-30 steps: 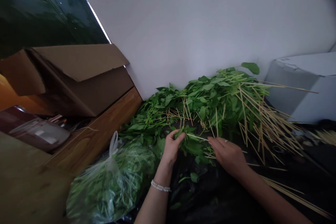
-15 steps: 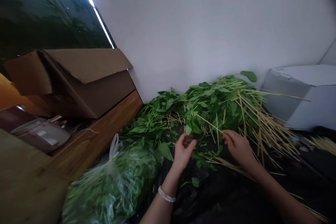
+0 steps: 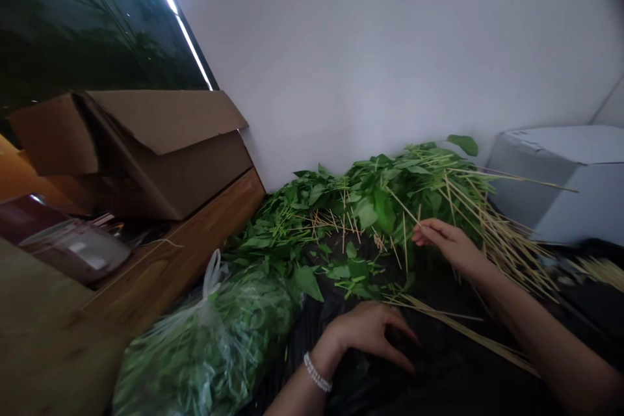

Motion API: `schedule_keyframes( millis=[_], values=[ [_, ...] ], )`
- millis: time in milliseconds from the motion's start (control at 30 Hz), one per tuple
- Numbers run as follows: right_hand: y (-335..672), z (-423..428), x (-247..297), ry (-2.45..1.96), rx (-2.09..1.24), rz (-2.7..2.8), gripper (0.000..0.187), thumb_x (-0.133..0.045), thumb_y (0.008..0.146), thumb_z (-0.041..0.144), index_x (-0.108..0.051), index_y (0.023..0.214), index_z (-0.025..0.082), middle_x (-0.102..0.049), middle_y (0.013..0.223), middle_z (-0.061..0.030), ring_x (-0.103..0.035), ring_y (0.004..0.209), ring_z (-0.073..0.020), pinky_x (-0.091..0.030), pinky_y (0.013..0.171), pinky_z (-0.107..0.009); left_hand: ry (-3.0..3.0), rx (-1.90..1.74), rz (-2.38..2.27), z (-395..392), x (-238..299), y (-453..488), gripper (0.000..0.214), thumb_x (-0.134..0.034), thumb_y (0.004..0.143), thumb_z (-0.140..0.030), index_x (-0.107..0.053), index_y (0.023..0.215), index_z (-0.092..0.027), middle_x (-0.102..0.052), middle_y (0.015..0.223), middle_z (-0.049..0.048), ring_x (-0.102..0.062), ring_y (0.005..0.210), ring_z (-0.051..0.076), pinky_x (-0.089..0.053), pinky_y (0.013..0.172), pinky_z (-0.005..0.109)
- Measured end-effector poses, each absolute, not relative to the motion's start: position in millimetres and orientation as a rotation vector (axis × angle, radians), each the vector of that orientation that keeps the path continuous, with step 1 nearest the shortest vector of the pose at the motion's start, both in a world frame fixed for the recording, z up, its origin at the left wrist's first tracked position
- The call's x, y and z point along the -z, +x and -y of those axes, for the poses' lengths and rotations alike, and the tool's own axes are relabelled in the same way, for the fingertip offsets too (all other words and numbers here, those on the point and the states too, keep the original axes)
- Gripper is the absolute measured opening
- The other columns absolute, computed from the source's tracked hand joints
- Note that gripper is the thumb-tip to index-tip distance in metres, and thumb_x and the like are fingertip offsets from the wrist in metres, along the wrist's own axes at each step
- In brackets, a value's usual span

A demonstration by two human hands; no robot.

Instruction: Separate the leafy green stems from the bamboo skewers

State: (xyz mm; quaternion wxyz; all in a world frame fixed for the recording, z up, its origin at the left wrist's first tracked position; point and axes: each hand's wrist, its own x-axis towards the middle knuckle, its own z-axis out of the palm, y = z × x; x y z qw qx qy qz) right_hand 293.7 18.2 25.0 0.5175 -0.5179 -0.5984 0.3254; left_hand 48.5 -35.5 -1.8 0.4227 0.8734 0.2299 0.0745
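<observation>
A heap of green leafy stems (image 3: pixel 370 208) lies on black plastic sheeting (image 3: pixel 439 364) against the white wall. My right hand (image 3: pixel 451 244) reaches into the heap and pinches a thin stem with a leaf at its tip. My left hand (image 3: pixel 373 335) rests low on the black sheeting with fingers spread and nothing in it; a bead bracelet is on its wrist. Stripped pale stalks (image 3: pixel 507 240) fan out to the right of the heap.
A clear plastic bag of picked leaves (image 3: pixel 209 344) sits at the lower left. A wooden ledge (image 3: pixel 175 253) carries an open cardboard box (image 3: pixel 146 149). A grey-white box (image 3: pixel 560 175) stands at the right against the wall.
My left hand has dropped from the heap down onto the black sheeting. My right hand has moved up and to the right into the heap and taken a stem.
</observation>
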Motion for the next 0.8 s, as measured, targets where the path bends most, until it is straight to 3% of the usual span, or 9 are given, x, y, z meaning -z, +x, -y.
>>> schedule_keyframes(
  millis=[267, 533, 800],
  values=[
    [304.1, -24.2, -67.7, -1.078, -1.183, 1.357, 0.037, -0.063, 0.077, 0.054, -0.062, 0.095, 0.021, -0.065, 0.077, -0.0026, -0.049, 0.053, -0.0098, -0.039, 0.05, -0.026, 2.176, -0.168, -0.606, 35.3, 4.8, 48.7, 0.052, -0.075, 0.062, -0.056, -0.071, 0.108, -0.031, -0.069, 0.08, 0.0007, -0.062, 0.069, 0.016, -0.04, 0.061, 0.022],
    [312.6, -38.2, -94.6, -1.065, -1.204, 1.399, 0.038, -0.068, 0.073, 0.048, -0.065, 0.098, 0.02, -0.066, 0.079, -0.003, -0.045, 0.053, -0.0082, -0.034, 0.049, -0.024, 2.144, -0.175, -0.639, 35.3, 4.9, 48.2, 0.053, -0.073, 0.064, -0.056, -0.07, 0.11, -0.03, -0.072, 0.082, 0.0013, -0.064, 0.07, 0.017, -0.042, 0.06, 0.022],
    [227.7, -56.8, -83.9, -0.898, -1.337, 1.321, 0.027, -0.063, 0.075, 0.033, -0.064, 0.097, 0.018, -0.066, 0.078, -0.0038, -0.051, 0.057, -0.009, -0.039, 0.052, -0.024, 2.076, -0.186, -0.652, 35.0, 4.7, 45.9, 0.057, -0.071, 0.066, -0.058, -0.069, 0.113, -0.028, -0.072, 0.083, 0.0029, -0.064, 0.071, 0.018, -0.043, 0.061, 0.023]
  ],
)
